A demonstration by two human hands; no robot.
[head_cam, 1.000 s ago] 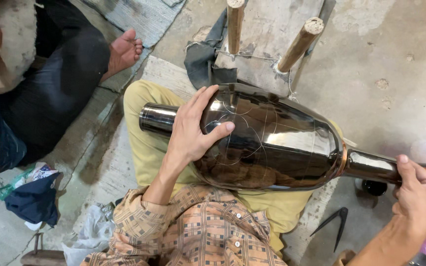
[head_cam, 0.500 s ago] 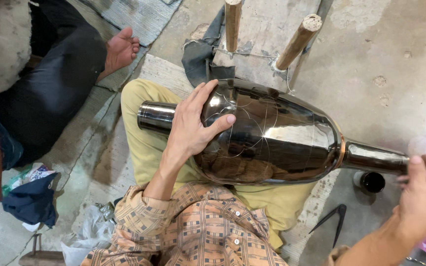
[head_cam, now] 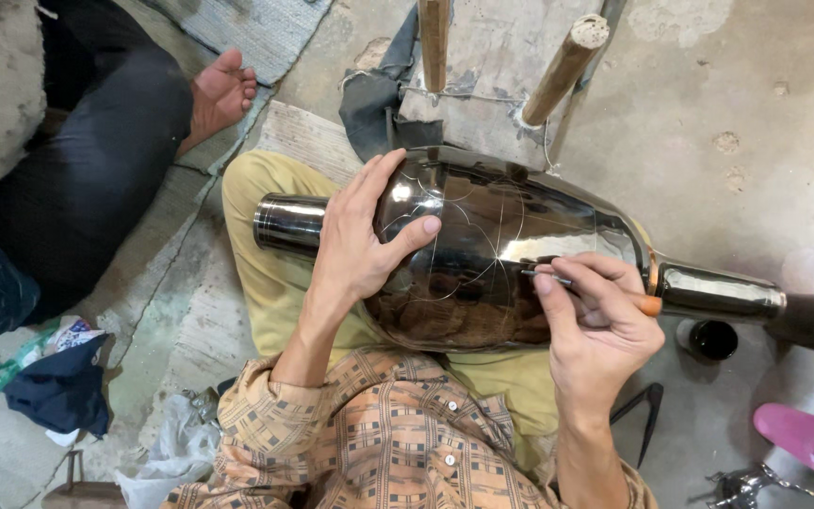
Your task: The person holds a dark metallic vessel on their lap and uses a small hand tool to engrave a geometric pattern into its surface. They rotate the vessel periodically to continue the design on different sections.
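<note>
A large dark shiny metal vase (head_cam: 482, 245) lies on its side across my lap, its body marked with thin scratched curved lines. My left hand (head_cam: 360, 240) rests flat on the vase's wide end, fingers spread and thumb across the surface. My right hand (head_cam: 595, 320) grips a thin pointed engraving tool (head_cam: 558, 279) with an orange end. The tool's tip touches the vase body near its neck. The narrow neck (head_cam: 718, 290) extends to the right, with a copper band (head_cam: 652, 273) where it joins the body.
Another person sits at the left, with a dark trouser leg (head_cam: 96, 170) and a bare foot (head_cam: 223, 94). Two wooden posts (head_cam: 567, 61) stand behind the vase. A small dark cup (head_cam: 708, 337), a pink slipper (head_cam: 807, 441) and metal dividers (head_cam: 643, 410) lie at right. Rags and bags (head_cam: 58, 386) sit at left.
My right hand has left the vase's neck and come left onto the body, now holding the engraving tool against the surface. My left hand has stayed on the wide end.
</note>
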